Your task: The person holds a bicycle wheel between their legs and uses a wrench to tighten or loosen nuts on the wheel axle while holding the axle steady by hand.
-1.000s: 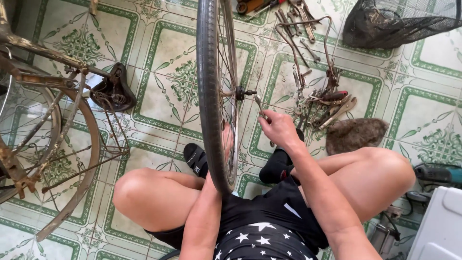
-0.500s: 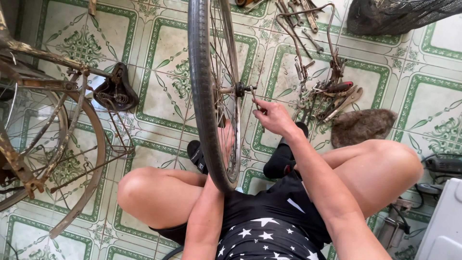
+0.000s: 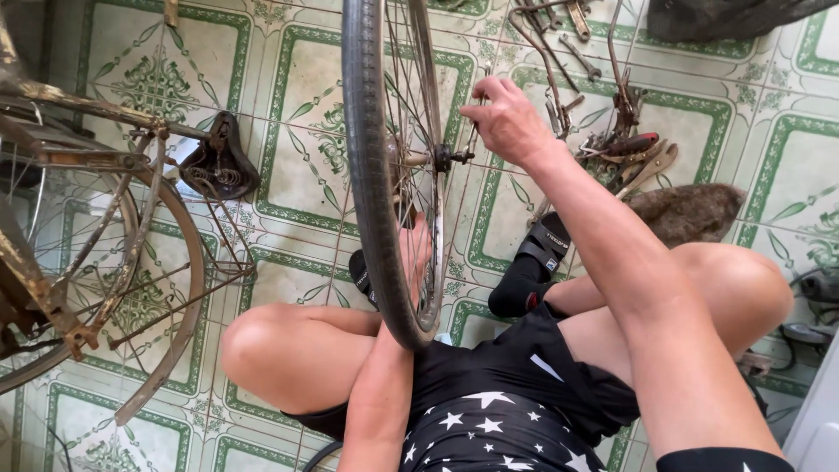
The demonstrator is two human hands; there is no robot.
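A bicycle wheel (image 3: 371,175) with a black tyre stands upright between my knees. My left hand (image 3: 411,249) reaches up behind the spokes and holds the wheel; it is mostly hidden by tyre and spokes. My right hand (image 3: 507,118) is raised to the right of the hub axle (image 3: 441,159), its fingers closed on a thin metal tool (image 3: 473,135) that points down toward the axle nut. My feet wear black sandals (image 3: 533,271) on the tiled floor.
A rusty upturned bicycle frame (image 3: 87,227) with its black saddle (image 3: 218,166) lies at the left. Wrenches and loose metal parts (image 3: 612,131) are scattered at the upper right, near a brown rag (image 3: 690,214). A white container edge (image 3: 817,419) is at the lower right.
My right hand has lifted up and away from the axle, higher along the wheel. The view has shifted slightly, with the wheel staying upright.
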